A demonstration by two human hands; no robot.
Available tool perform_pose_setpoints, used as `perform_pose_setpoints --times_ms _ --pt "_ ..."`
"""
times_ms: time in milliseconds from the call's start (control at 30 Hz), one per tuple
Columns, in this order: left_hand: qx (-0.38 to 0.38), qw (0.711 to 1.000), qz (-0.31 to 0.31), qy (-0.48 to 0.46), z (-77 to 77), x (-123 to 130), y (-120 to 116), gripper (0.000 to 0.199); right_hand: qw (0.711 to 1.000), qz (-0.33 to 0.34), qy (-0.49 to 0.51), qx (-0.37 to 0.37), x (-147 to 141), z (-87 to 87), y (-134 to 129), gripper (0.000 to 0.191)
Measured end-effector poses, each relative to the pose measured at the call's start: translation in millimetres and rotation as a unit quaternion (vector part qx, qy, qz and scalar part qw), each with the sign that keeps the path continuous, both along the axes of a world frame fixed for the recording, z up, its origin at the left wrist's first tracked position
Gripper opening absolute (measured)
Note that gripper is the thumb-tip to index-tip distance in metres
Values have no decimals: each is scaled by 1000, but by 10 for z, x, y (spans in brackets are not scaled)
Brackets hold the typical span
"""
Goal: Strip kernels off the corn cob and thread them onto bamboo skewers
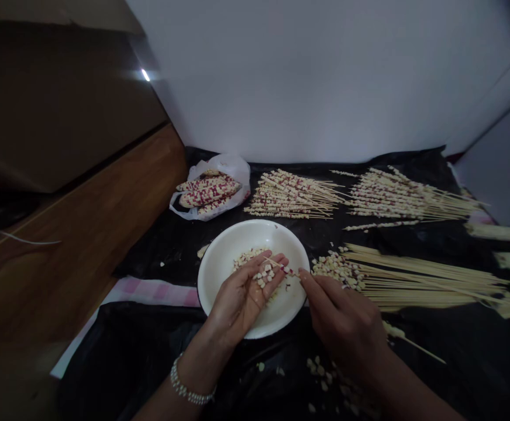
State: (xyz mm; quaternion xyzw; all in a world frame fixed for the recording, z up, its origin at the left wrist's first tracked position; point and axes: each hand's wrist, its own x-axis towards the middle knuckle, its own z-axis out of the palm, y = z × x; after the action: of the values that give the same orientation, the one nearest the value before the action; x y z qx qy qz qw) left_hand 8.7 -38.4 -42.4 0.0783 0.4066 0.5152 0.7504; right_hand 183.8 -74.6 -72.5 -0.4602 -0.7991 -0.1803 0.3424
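Observation:
My left hand (244,295) is cupped palm up over a white bowl (209,280), with a small heap of corn kernels (264,275) in it. Pinched between the fingers of my right hand (340,307) is a thin skewer (276,264). Its pointed end reaches left over my left fingers, and a few white and dark red kernels are threaded on it close to my right fingertips. More loose kernels (247,256) lie in the bowl, partly hidden behind my left hand.
Behind the bowl, a plastic bag (237,166) holds red-speckled corn cobs (209,193). Two piles of kernel-threaded skewers (290,196) (386,199) lie along the back. Right of the bowl are loose kernels (338,269) and bare skewers (430,280). Black plastic sheeting (158,251) lies underneath.

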Motion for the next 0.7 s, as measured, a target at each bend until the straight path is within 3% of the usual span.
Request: perform_pose_setpoints --times_ms 333,700 --pt "25 999 9 45 11 28 -9 21 1000 -1 -7 -11 -6 25 -7 29" --pt "-15 997 59 47 -25 -8 29 11 1000 -7 -21 1 -8 29 -10 29"
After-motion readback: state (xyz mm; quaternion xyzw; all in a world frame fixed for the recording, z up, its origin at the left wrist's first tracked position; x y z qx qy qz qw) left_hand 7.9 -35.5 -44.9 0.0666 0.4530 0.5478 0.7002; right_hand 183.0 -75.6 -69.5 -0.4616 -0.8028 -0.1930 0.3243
